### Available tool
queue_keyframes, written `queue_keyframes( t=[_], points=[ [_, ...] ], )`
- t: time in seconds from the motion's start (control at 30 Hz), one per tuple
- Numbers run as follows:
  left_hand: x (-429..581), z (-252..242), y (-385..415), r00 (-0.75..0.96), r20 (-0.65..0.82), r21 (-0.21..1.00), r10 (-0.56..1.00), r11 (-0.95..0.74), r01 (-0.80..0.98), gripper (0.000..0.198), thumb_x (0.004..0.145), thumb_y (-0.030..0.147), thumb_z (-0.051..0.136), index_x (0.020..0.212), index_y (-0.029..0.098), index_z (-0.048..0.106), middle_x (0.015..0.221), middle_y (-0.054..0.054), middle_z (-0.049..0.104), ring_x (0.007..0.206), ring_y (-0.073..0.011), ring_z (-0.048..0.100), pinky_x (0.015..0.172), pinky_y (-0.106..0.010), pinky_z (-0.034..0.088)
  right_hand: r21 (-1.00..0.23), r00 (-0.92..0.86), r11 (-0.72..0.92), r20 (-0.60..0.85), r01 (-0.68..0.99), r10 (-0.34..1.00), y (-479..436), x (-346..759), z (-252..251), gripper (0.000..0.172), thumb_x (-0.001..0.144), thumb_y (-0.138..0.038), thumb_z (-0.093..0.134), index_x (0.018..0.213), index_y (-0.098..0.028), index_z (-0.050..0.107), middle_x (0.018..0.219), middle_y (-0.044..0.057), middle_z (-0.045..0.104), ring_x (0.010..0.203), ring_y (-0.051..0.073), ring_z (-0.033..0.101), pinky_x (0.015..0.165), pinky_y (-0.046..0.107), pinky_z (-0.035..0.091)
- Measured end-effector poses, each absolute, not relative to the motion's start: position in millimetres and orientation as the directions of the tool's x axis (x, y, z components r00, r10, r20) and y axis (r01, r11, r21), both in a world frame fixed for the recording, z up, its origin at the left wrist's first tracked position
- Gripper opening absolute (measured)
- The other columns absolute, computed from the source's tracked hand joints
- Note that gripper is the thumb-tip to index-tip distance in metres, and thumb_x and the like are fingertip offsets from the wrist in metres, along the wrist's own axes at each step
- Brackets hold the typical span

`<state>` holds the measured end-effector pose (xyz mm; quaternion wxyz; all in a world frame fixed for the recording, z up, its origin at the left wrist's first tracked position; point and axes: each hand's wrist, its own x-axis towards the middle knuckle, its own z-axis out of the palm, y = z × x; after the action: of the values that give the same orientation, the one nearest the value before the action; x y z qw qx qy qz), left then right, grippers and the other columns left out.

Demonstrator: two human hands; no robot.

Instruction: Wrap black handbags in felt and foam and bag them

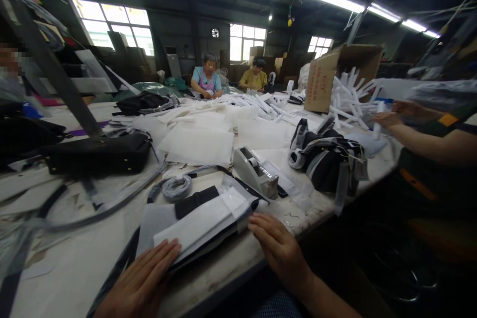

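Note:
My left hand (143, 278) lies flat, fingers together and stretched out, pressing on the near left end of a black item wrapped in white tissue paper (203, 221). My right hand (278, 243) rests flat on the table edge, fingers extended and touching the right end of the same wrapped item. Neither hand grips anything. A grey tape dispenser (256, 171) stands just behind the wrapped item. A coiled grey strap (176, 186) lies to its left.
A black handbag (99, 154) sits at left, a black-and-white bag (328, 159) at right. White paper sheets (199, 144) cover the table's middle. A cardboard box (328, 79) holds white rolls. A co-worker's arms (410, 124) reach in at right; two people sit far back.

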<state>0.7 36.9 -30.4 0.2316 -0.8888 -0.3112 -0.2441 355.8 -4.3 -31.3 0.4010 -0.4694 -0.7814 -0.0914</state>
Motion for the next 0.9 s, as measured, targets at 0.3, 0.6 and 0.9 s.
queue_keyframes(
  t=[0.3, 0.6, 0.9],
  points=[
    [2, -30, 33, 0.66, 0.579, -0.234, 0.479, -0.677, 0.698, 0.042, 0.096, 0.028, 0.047, 0.137, 0.022, 0.053, 0.134, -0.001, 0.063, 0.114, -0.0217, 0.065, 0.093, -0.035, 0.058, -0.049, -0.4, 0.585, 0.683, 0.81, 0.611, 10, 355, -27, 0.05, 0.092, 0.0, 0.044, 0.139, -0.016, 0.052, 0.138, 0.01, 0.059, 0.139, 0.025, 0.042, 0.113, 0.053, 0.04],
    [15, -19, 23, 0.578, 0.6, -0.073, 0.553, -0.682, 0.728, 0.038, 0.096, 0.014, 0.048, 0.132, 0.022, 0.057, 0.127, -0.004, 0.067, 0.116, -0.021, 0.064, 0.095, -0.037, 0.056, 0.094, -0.645, 0.786, 0.634, 0.611, 0.426, 12, 278, -25, 0.042, 0.101, -0.008, 0.035, 0.138, -0.013, 0.052, 0.143, 0.006, 0.055, 0.139, 0.022, 0.042, 0.117, 0.045, 0.036],
    [15, -19, 19, 0.595, 0.576, -0.064, 0.561, -0.695, 0.717, 0.041, 0.095, 0.015, 0.046, 0.135, 0.02, 0.054, 0.132, -0.006, 0.064, 0.121, -0.0218, 0.06, 0.098, -0.038, 0.054, 0.143, -0.646, 0.755, 0.632, 0.64, 0.428, 24, 267, -28, 0.042, 0.101, -0.012, 0.037, 0.141, -0.017, 0.05, 0.133, 0.005, 0.063, 0.125, 0.021, 0.056, 0.117, 0.043, 0.036]
  ],
)
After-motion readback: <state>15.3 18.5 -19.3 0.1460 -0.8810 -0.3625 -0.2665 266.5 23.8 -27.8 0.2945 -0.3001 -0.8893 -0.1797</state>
